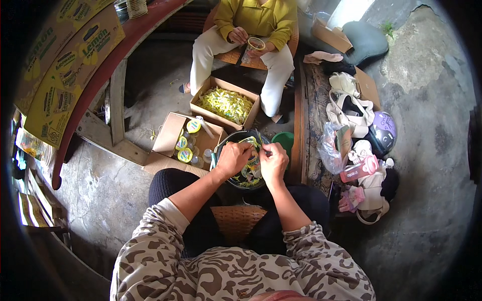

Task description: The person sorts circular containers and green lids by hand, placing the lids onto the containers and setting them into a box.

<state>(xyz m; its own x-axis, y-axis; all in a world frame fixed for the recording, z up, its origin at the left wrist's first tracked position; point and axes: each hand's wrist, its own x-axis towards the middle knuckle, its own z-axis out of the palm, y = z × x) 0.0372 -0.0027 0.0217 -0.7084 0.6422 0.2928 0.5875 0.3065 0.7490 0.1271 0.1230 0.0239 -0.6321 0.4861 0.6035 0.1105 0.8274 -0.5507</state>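
Note:
Over a dark bucket (243,186) between my knees, both my hands work at a clear plastic cup (253,162) with a printed lemon-drink label. The fingers of my left hand (234,157) are closed on the cup's rim from the left. On the other side, my right hand (274,161) pinches at the rim, where a thin yellow-green strip (258,138) shows by the fingertips. What exactly lies between those fingertips is partly hidden. Yellow-green scraps (246,183) lie inside the bucket.
An open carton (212,141) of lidded cups stands left of the bucket. Behind it, another carton (256,111) holds yellow-green shreds. A person (260,22) sits opposite, holding a cup. A green basin (283,141) is at right, beside bags and a helmet (382,131).

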